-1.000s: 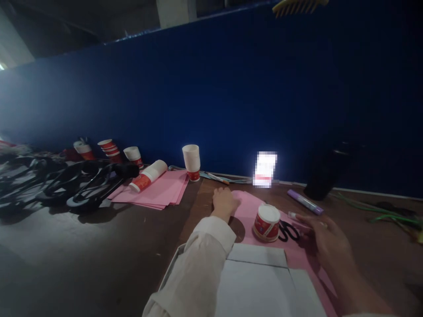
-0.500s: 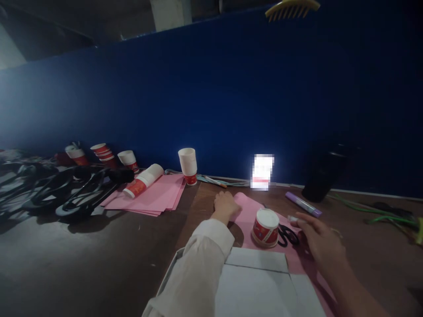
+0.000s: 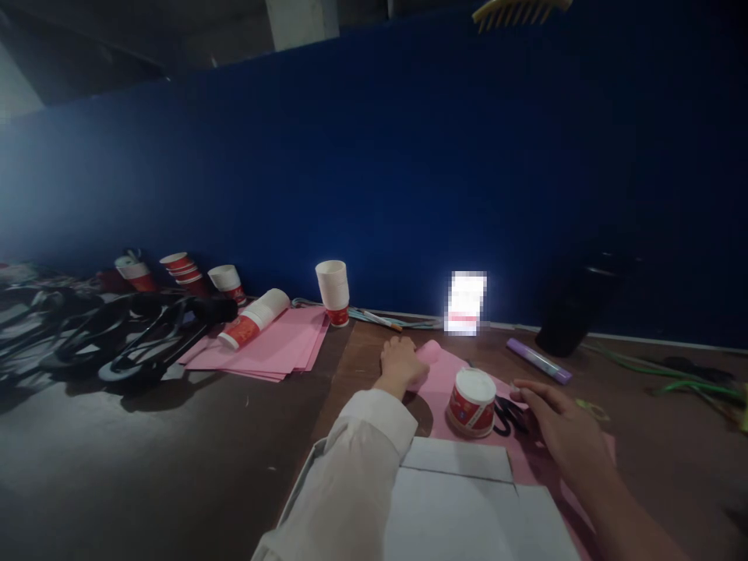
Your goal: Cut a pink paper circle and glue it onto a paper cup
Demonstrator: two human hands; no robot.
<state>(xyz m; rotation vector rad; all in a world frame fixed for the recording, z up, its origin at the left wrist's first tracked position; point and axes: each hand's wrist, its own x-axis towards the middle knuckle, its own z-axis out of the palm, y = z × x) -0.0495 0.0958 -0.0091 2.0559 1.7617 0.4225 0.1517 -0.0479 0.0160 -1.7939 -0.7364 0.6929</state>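
Note:
My left hand (image 3: 401, 364) is at the far left edge of a pink sheet of paper (image 3: 439, 382), its fingers curled on the sheet where the edge bends up. My right hand (image 3: 566, 425) hovers over the sheet's right side, thumb and forefinger pinched on a tiny pale piece (image 3: 514, 388) too small to name. Between the hands a red and white paper cup (image 3: 472, 407) stands upside down on the pink sheet. Black-handled scissors (image 3: 509, 417) lie just behind it, partly hidden by the cup. A white box or board (image 3: 461, 506) covers the sheet's near part.
A purple marker (image 3: 538, 361), a blurred bright screen (image 3: 466, 302) and a dark bottle (image 3: 578, 312) are along the back. Leftward are stacked cups (image 3: 333, 292), a pink paper pile (image 3: 280, 343) with a lying cup stack (image 3: 255, 320), and black straps or cables (image 3: 134, 343). A blue partition (image 3: 374, 171) rises behind.
My right hand has shifted slightly, and the pale piece shows less between its fingertips. Beside my left hand the paper's edge has lifted and curls more. The cup stays on the sheet.

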